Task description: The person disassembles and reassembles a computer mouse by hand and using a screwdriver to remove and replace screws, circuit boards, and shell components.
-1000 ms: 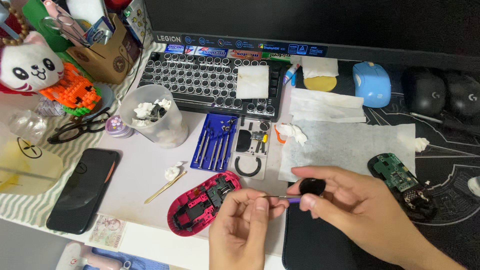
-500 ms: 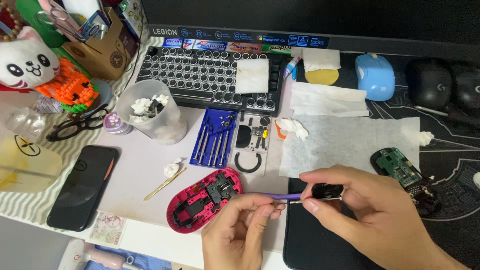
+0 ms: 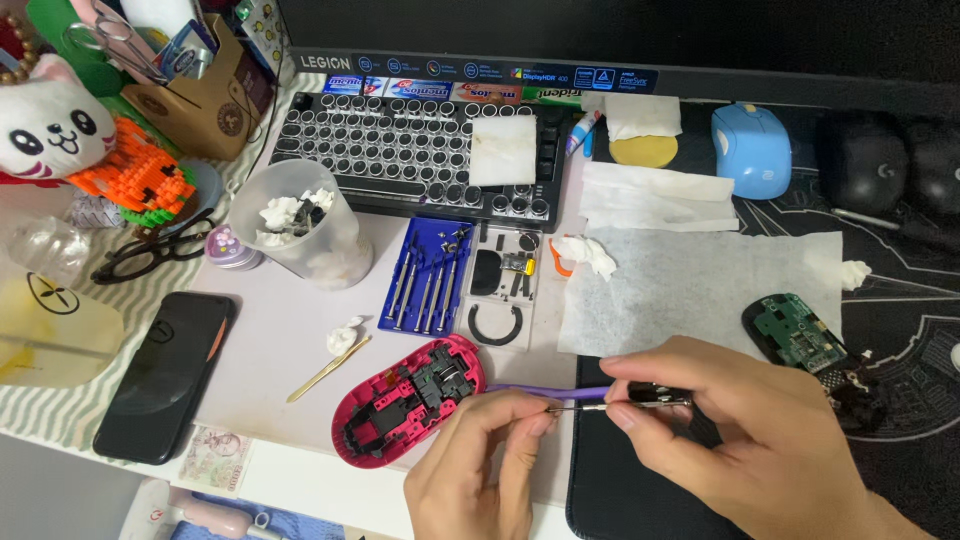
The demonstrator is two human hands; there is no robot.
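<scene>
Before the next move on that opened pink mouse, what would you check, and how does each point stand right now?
1. Left hand grips the screwdriver tip: ok.
2. Right hand pinches the small black part: ok.
3. Purple screwdriver lies level between both hands: ok.
4. Pink mouse shell lies open, flat on the desk: ok.
5. Tip seated in a screw: cannot tell.
6. Green circuit board lies apart from the hands: ok.

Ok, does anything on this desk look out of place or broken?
The pink mouse shell lies opened, its insides bare, and a green circuit board sits loose on the black mat. A folded white wipe rests on the keyboard keys. Nothing looks spilled.
</scene>
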